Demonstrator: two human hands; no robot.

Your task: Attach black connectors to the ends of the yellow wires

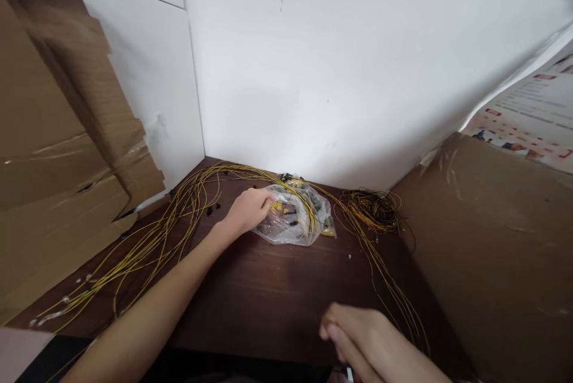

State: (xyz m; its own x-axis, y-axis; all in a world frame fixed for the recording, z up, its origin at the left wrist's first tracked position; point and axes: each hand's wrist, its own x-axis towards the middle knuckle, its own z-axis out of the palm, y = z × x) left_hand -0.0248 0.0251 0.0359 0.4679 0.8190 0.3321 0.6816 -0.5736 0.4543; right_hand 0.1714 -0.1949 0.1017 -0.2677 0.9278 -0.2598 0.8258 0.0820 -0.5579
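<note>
Flattened cardboard (58, 150) leans against the white wall (358, 61) at far left, its lower edge crowding the left border of the dark wooden table (268, 287). Beside it, a long bundle of yellow wires (147, 240) sweeps from the near-left table edge up toward the back corner, small black parts (211, 210) scattered close by. The person's left hand (248, 209) reaches across the table from the near side, its grip pinching the open mouth of a clear plastic bag (295, 219) that lies near the back wall and holds small yellow and black pieces. In front of the bag, the middle of the table is bare wood down to the near edge. To the right of the bag sits a tangled coil of wire (373, 207), strands trailing down toward the near-right edge. The right hand (358, 335) hovers low at that edge, fingers curled together; whether the grip holds anything cannot be told. A large cardboard box (492, 252) walls off the right side, printed paper (532, 114) above it.
</note>
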